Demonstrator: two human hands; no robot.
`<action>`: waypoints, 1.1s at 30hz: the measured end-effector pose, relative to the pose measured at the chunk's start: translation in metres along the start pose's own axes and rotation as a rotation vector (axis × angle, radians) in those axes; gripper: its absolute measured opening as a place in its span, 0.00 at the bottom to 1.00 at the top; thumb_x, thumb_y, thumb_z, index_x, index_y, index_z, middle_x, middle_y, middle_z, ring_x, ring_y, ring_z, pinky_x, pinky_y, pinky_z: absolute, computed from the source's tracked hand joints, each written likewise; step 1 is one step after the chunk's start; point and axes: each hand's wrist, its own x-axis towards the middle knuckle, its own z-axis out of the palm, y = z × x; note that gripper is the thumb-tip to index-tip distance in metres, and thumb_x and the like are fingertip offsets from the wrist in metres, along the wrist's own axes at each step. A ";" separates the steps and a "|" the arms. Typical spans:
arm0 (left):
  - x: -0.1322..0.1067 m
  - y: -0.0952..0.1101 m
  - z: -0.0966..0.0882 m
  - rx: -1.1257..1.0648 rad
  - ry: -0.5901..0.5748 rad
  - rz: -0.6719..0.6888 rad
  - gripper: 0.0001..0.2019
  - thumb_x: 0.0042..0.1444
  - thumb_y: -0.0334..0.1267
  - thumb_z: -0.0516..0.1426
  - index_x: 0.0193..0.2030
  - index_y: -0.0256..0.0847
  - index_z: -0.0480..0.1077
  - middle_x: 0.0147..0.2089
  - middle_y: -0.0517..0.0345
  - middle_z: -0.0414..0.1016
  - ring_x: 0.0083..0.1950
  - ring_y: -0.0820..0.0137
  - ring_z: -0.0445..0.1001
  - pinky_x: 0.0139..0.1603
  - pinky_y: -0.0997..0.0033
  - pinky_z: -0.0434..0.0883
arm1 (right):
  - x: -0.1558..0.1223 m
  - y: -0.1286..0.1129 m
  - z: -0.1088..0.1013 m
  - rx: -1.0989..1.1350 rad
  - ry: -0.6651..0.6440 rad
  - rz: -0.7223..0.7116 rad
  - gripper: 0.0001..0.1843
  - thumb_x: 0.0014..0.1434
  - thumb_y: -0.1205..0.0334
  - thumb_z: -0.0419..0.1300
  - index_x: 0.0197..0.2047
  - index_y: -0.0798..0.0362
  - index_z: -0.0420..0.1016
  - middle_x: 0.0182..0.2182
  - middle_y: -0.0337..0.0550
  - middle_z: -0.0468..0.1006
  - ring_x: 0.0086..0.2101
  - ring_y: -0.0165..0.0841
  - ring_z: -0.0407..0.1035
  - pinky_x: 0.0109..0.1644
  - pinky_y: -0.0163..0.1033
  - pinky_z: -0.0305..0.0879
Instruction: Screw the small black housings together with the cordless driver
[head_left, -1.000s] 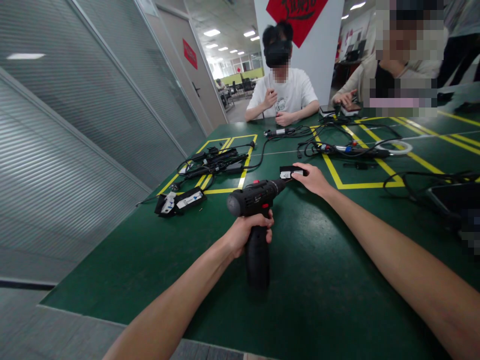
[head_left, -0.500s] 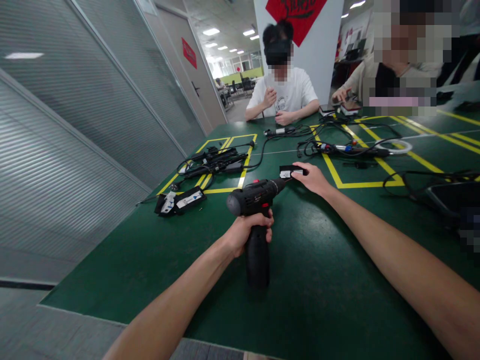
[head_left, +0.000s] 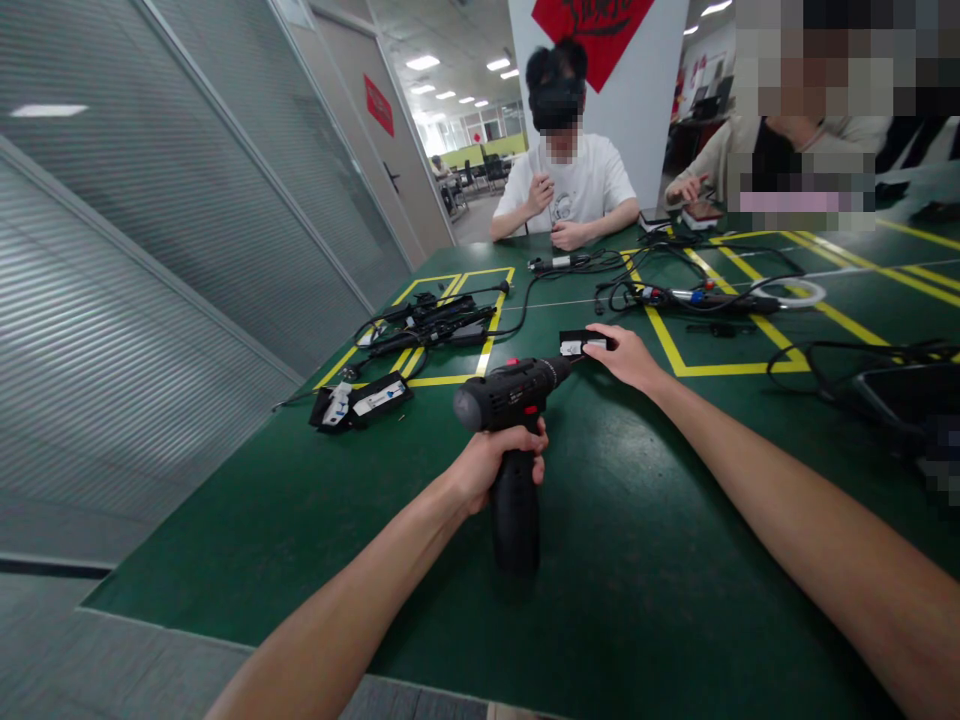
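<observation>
My left hand is wrapped round the handle of a black cordless drill, which has red details. The drill points away and to the right. Its tip reaches the near side of a small black block with a white label; whether the bit touches it I cannot tell. My right hand grips the right end of that block, thumb and fingers closed on it. To the left of the drill lie two black and white pieces with blue marks, close together on the green table.
Black cables and adapters lie tangled inside yellow tape at the left. More cables with a pen-like tool lie ahead to the right. A dark device sits at the right edge. Two people sit across the table.
My hands, the drill and the labelled block have hardly moved. Across the table, the right-hand person's hand has shifted slightly.
</observation>
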 end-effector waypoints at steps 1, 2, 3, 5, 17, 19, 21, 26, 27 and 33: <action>0.000 0.000 0.000 -0.001 -0.003 0.003 0.11 0.48 0.34 0.57 0.40 0.35 0.67 0.31 0.59 0.66 0.24 0.75 0.69 0.29 0.72 0.64 | 0.000 0.000 0.000 -0.002 0.000 0.002 0.23 0.55 0.55 0.60 0.55 0.49 0.75 0.46 0.46 0.78 0.44 0.41 0.72 0.51 0.45 0.65; 0.000 0.000 0.000 -0.002 -0.004 0.005 0.11 0.48 0.33 0.57 0.40 0.35 0.67 0.31 0.59 0.66 0.24 0.75 0.69 0.29 0.72 0.64 | 0.000 0.000 0.000 -0.003 0.001 0.003 0.23 0.55 0.55 0.61 0.55 0.49 0.75 0.46 0.46 0.78 0.44 0.41 0.72 0.51 0.45 0.65; 0.000 0.000 0.000 -0.005 -0.004 0.007 0.11 0.48 0.33 0.57 0.40 0.36 0.67 0.31 0.60 0.66 0.24 0.75 0.69 0.29 0.72 0.64 | 0.000 0.000 0.000 -0.004 0.001 0.003 0.24 0.55 0.55 0.61 0.55 0.50 0.75 0.46 0.46 0.78 0.44 0.41 0.72 0.51 0.46 0.65; 0.000 0.000 0.000 -0.008 -0.004 0.008 0.11 0.48 0.33 0.57 0.40 0.36 0.67 0.32 0.60 0.66 0.24 0.75 0.69 0.29 0.72 0.64 | 0.000 0.000 0.000 -0.003 0.002 0.003 0.24 0.55 0.54 0.61 0.55 0.50 0.75 0.46 0.47 0.78 0.44 0.41 0.72 0.51 0.45 0.65; -0.001 0.001 0.001 -0.011 -0.005 -0.002 0.10 0.48 0.33 0.57 0.39 0.36 0.66 0.31 0.60 0.65 0.24 0.75 0.69 0.29 0.72 0.64 | 0.000 0.000 0.001 0.009 0.007 0.000 0.24 0.55 0.55 0.61 0.55 0.50 0.75 0.46 0.46 0.78 0.45 0.41 0.72 0.52 0.46 0.65; -0.001 0.001 0.001 -0.006 -0.002 0.000 0.10 0.48 0.33 0.57 0.39 0.36 0.66 0.31 0.60 0.65 0.24 0.75 0.69 0.29 0.72 0.64 | 0.000 -0.001 0.001 0.011 0.006 0.000 0.24 0.55 0.55 0.61 0.55 0.51 0.75 0.46 0.47 0.78 0.45 0.40 0.72 0.52 0.45 0.65; -0.001 0.001 0.001 -0.006 0.001 0.001 0.11 0.48 0.33 0.57 0.39 0.36 0.66 0.31 0.60 0.66 0.24 0.75 0.69 0.28 0.72 0.64 | 0.000 -0.002 0.001 0.011 0.004 0.001 0.24 0.55 0.55 0.60 0.55 0.51 0.75 0.47 0.47 0.78 0.45 0.40 0.72 0.52 0.45 0.65; 0.000 0.001 0.002 -0.007 0.006 0.001 0.11 0.47 0.33 0.57 0.39 0.35 0.66 0.30 0.59 0.66 0.23 0.75 0.69 0.27 0.72 0.64 | -0.001 -0.002 0.000 0.009 -0.001 0.001 0.23 0.55 0.56 0.60 0.54 0.51 0.75 0.47 0.46 0.78 0.45 0.40 0.72 0.52 0.45 0.65; 0.000 0.001 0.002 -0.008 0.006 0.001 0.11 0.47 0.33 0.58 0.39 0.35 0.66 0.30 0.59 0.66 0.23 0.75 0.69 0.27 0.72 0.64 | -0.001 -0.003 -0.001 0.008 -0.002 0.002 0.23 0.55 0.56 0.60 0.54 0.51 0.75 0.47 0.46 0.78 0.45 0.40 0.72 0.52 0.45 0.65; 0.000 0.001 0.001 -0.010 0.009 -0.004 0.12 0.47 0.34 0.58 0.39 0.35 0.67 0.30 0.59 0.67 0.23 0.75 0.69 0.28 0.72 0.65 | -0.001 -0.004 -0.002 0.004 -0.005 0.008 0.23 0.56 0.56 0.60 0.55 0.51 0.75 0.47 0.47 0.77 0.46 0.40 0.72 0.53 0.45 0.65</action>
